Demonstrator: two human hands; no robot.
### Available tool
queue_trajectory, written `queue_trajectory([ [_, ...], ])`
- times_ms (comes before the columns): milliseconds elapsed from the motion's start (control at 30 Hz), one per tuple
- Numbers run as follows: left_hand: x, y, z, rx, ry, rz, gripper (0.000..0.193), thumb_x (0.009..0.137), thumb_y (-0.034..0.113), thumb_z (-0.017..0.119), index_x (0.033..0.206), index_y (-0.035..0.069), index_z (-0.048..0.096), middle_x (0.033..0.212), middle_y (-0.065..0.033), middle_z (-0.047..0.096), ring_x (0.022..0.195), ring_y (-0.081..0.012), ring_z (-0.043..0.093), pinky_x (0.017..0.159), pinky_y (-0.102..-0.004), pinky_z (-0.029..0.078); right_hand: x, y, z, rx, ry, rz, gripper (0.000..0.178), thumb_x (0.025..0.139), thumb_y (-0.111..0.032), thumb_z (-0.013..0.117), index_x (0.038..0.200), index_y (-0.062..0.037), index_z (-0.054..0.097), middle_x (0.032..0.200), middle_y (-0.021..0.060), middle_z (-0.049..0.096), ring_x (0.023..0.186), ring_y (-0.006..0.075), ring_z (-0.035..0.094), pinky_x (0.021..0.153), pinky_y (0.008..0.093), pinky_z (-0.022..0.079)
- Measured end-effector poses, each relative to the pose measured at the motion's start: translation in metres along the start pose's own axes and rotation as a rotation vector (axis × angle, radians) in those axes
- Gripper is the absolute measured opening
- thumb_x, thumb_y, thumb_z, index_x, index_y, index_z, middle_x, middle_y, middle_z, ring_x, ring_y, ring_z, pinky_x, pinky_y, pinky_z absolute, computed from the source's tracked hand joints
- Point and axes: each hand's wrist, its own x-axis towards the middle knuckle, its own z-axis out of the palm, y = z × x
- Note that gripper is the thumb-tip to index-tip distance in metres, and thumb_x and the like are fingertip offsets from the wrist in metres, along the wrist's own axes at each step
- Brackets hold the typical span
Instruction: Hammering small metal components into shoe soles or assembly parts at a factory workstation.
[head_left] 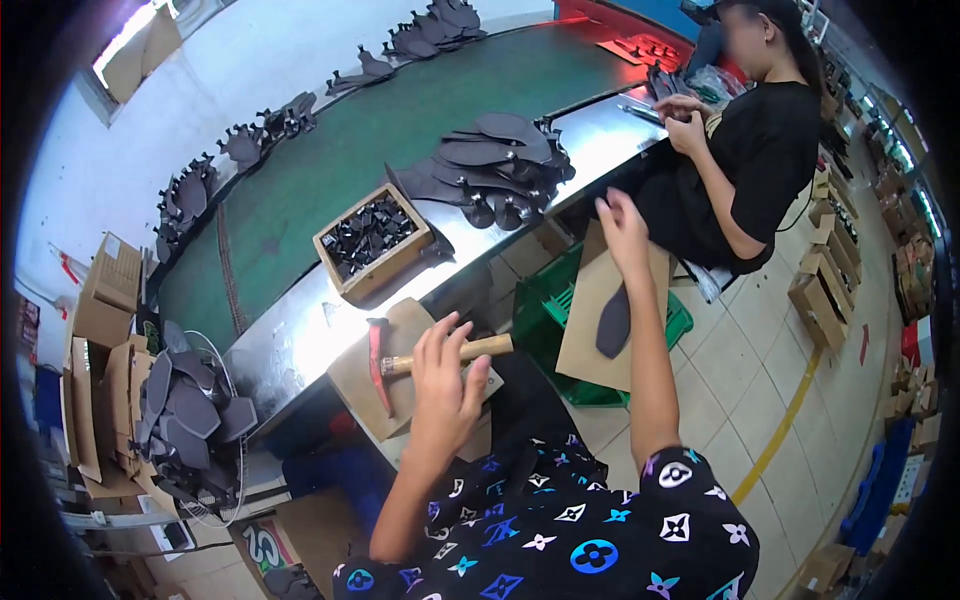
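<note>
My left hand is over the wooden handle of a hammer, its fingers spread and not wrapped round it. The hammer's red head rests on a tan board at the counter's front edge. My right hand is raised farther forward, off the counter's edge, fingers loosely bent and apart, with nothing seen in it. Beside my right forearm, a dark sole-shaped piece lies on a cardboard sheet over a green crate. A wooden box of small black parts stands on the counter.
Dark sole-shaped pieces are heaped beyond the box, and others line the green belt's far edge. At left, more fill a wire basket. A co-worker in black sits at right, handling something small. Cardboard boxes stand behind.
</note>
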Motion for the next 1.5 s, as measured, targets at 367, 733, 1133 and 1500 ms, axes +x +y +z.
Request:
queue_trajectory([
  [367,0.022,-0.020,-0.072,0.391,0.297,-0.004,0.053,0.085,0.014,0.072,0.133,0.006,0.052,0.148,-0.0203,0.041,0.142,-0.0434,0.030,0.115,-0.0517,0.026,0.074,-0.179,0.067,-0.329,0.168,-0.804,0.021,0.087,-0.018,0.070,0.100,-0.0045,0.060,0.096,0.0117,0.060,0.092,0.0318,0.059,0.081,0.0406,0.049],
  [733,0.051,-0.078,-0.208,1.190,0.489,0.270,0.046,0.074,0.005,0.071,0.118,0.012,0.055,0.107,-0.0069,0.058,0.111,-0.0230,0.055,0.114,-0.0485,0.027,0.004,-0.234,0.065,0.474,-0.318,-0.776,0.015,0.097,-0.010,0.060,0.108,-0.0028,0.067,0.102,0.0130,0.069,0.091,0.0204,0.069,0.079,0.0321,0.055],
  [1133,-0.233,-0.345,-0.502,1.226,-0.269,-1.176,0.069,0.102,0.057,0.026,0.156,0.014,0.028,0.158,-0.0288,0.021,0.146,-0.0457,0.022,0.118,-0.0533,0.022,-0.019,-0.140,0.149,-0.074,-0.628,-0.507,0.052,0.087,-0.025,0.071,0.126,0.0027,0.051,0.121,0.0213,0.059,0.113,0.0421,0.058,0.093,0.0465,0.049],
  [1500,-0.061,-0.123,-0.331,1.145,0.350,-0.277,0.058,0.094,0.028,0.063,0.142,0.001,0.046,0.153,-0.0221,0.037,0.143,-0.0400,0.032,0.117,-0.0492,0.024,-0.010,-0.231,0.079,-0.106,-0.127,-0.853,0.026,0.081,0.003,0.062,0.106,-0.0036,0.066,0.092,0.0114,0.067,0.089,0.0298,0.059,0.081,0.0384,0.045],
])
